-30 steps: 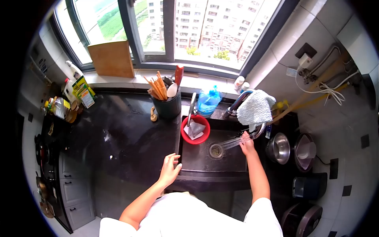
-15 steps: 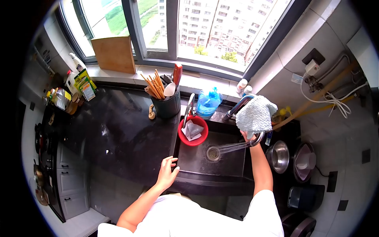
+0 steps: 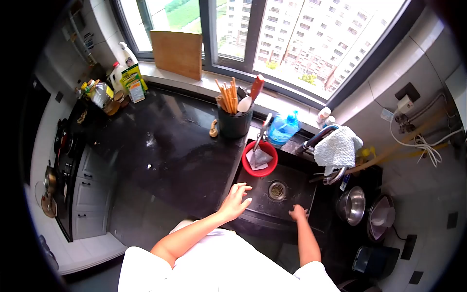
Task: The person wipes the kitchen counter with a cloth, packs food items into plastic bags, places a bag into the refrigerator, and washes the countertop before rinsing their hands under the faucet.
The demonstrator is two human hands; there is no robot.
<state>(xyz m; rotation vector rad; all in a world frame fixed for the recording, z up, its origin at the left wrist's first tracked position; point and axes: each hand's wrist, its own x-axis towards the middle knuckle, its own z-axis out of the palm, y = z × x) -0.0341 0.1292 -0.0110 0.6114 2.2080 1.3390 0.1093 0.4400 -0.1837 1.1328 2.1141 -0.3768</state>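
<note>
My left hand (image 3: 236, 202) hovers by the left front edge of the black sink (image 3: 265, 209), fingers spread and nothing in them. Over the front right part of the sink is my right hand (image 3: 298, 212), smeared by motion; I cannot make out its fingers clearly. A red bowl (image 3: 247, 168) holding a greyish packet (image 3: 261, 156) sits at the sink's back left. A light textured cloth (image 3: 338, 150) drapes over the tap (image 3: 333, 179), and no water runs from it. The drain (image 3: 277, 191) lies between the hands.
Behind the bowl stand a blue jug (image 3: 283, 129) and a dark holder (image 3: 234, 124) with chopsticks and utensils. A steel bowl (image 3: 355, 205) is right of the sink. A wooden board (image 3: 176, 53) leans at the window; bottles (image 3: 101, 93) stand at the left end of the counter (image 3: 180, 151).
The water stream has stopped. My right hand has left the tap and come down toward the sink's front. My left hand has moved slightly toward the sink, and the view has shifted.
</note>
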